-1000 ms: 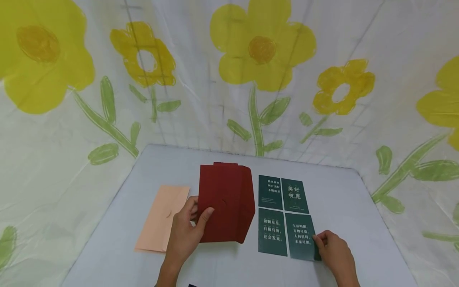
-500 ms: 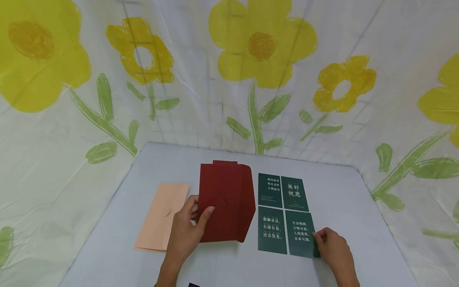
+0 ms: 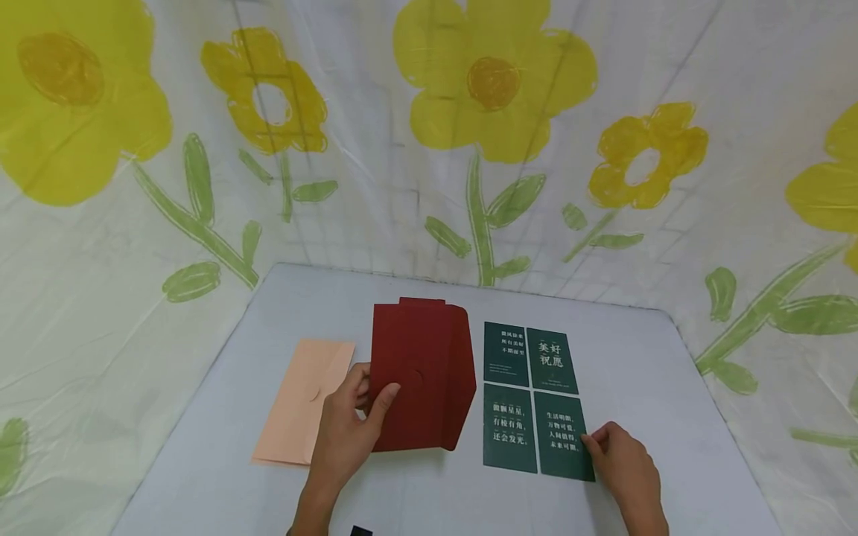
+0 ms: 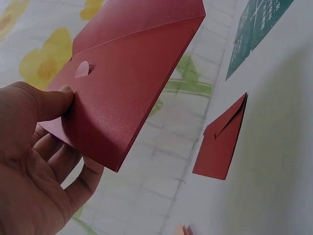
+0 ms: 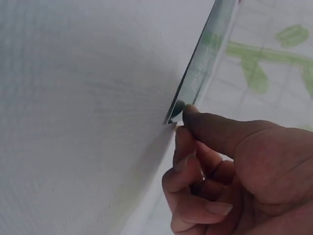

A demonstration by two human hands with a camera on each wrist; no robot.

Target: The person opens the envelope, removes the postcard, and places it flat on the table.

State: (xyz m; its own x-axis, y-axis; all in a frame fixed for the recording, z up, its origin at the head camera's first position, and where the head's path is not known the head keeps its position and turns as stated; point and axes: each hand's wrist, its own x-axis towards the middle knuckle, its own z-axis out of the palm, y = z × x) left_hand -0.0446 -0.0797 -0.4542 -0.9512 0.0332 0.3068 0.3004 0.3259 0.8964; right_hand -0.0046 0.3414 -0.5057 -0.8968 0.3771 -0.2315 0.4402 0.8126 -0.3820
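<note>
My left hand (image 3: pixel 348 424) grips a dark red envelope (image 3: pixel 418 372) by its left side, thumb in front and fingers behind. Its flap is unfolded to the right in the head view. Another red envelope (image 4: pixel 221 142) lies on the table behind it; only a strip shows above the held one in the head view. At the lower right, my right hand (image 3: pixel 626 465) pinches the right edge of a green card (image 3: pixel 563 435) with thumb and index finger. That card lies flat in a two-by-two group with an upper-right card (image 3: pixel 552 361), an upper-left card (image 3: pixel 506 353) and a lower-left card (image 3: pixel 510 428).
A peach envelope (image 3: pixel 302 402) lies on the white table (image 3: pixel 429 499), partly behind my left hand. A sheet with yellow flowers (image 3: pixel 492 82) hangs around the table's back and sides. A small black object (image 3: pixel 360 531) shows at the front edge.
The lower-right card has shifted slightly left, its near corner now closer to the lower-left card's line. My right hand stays at its edge. The left hand keeps the red envelope nearly still.
</note>
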